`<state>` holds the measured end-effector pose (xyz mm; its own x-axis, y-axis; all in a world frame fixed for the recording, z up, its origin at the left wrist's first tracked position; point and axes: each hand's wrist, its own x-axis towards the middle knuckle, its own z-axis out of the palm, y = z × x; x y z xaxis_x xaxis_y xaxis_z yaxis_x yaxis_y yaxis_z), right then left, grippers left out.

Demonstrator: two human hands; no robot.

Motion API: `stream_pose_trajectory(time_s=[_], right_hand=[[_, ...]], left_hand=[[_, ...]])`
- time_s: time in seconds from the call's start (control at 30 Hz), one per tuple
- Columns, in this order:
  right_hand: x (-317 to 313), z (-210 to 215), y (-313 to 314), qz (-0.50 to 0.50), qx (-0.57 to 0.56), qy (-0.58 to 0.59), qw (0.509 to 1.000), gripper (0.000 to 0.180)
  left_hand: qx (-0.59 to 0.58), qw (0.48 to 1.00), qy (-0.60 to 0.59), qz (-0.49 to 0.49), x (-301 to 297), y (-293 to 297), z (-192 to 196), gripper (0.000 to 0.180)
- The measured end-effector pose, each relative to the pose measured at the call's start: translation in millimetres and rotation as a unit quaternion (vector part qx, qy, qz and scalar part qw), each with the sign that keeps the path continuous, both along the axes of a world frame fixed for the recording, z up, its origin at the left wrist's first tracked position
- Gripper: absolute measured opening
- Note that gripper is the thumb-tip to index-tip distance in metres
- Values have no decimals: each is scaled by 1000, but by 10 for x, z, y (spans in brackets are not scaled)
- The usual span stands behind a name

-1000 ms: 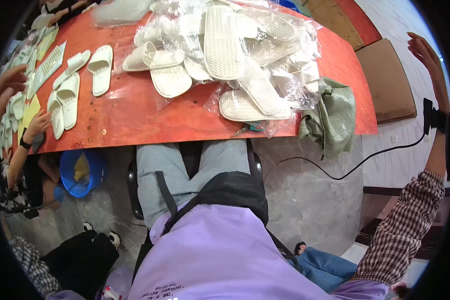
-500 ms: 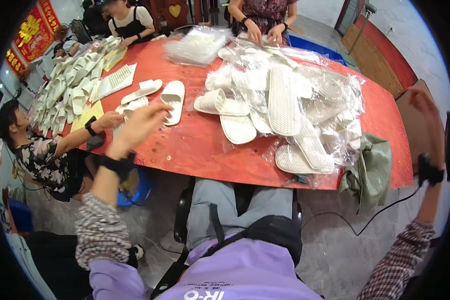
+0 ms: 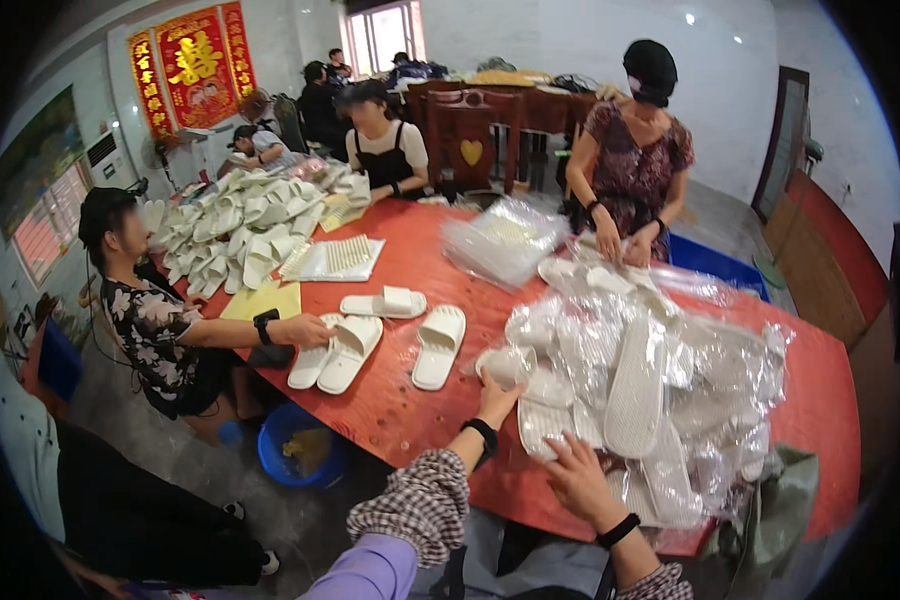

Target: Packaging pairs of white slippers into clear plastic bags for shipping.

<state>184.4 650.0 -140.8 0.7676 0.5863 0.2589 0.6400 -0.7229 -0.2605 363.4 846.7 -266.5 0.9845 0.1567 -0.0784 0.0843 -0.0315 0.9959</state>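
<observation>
My left hand [image 3: 496,402] is at the near left edge of a heap of cream slippers in clear bags. Its fingers close around the strap end of one slipper [image 3: 510,366], partly hiding it. Lower and to the right, my right hand [image 3: 582,485] is open with fingers apart. Its fingertips are over the near edge of another slipper [image 3: 544,424]; whether they touch it I cannot tell. A bagged slipper [image 3: 634,390] lies sole up on the heap. Left of my hands, a loose slipper [image 3: 439,347] lies on the red table [image 3: 410,425].
A co-worker's hand [image 3: 308,330] at the left touches a pair of slippers [image 3: 350,355]. Across the table another person's hands [image 3: 622,250] work at the heap. Flat clear bags [image 3: 510,238] lie between. A blue bucket [image 3: 275,450] stands below; a green sack [image 3: 770,500] hangs at right.
My view has tilted up and turned left. Both hands, raised and wide apart before, have come together at the near left side of the slipper heap. The left one now grasps a slipper.
</observation>
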Motion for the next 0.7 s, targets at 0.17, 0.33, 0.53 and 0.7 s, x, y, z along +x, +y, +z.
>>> stream_pose_trajectory(time_s=[0.17,0.33,0.53,0.7], right_hand=[[87,-344,19,36,-103,-33,993,54],[203,-482,79,53,-126,-63,989,53],[254,-521,44,48,-173,-109,978,45],[161,-570,-3,32,-137,-102,985,40]], left_hand=[[-65,996,14,64,164,-252,109,120],[-26,995,1,101,259,-128,-13,100],[-41,992,-50,109,129,-102,379,83],[-49,986,-111,113,49,131,777,80]])
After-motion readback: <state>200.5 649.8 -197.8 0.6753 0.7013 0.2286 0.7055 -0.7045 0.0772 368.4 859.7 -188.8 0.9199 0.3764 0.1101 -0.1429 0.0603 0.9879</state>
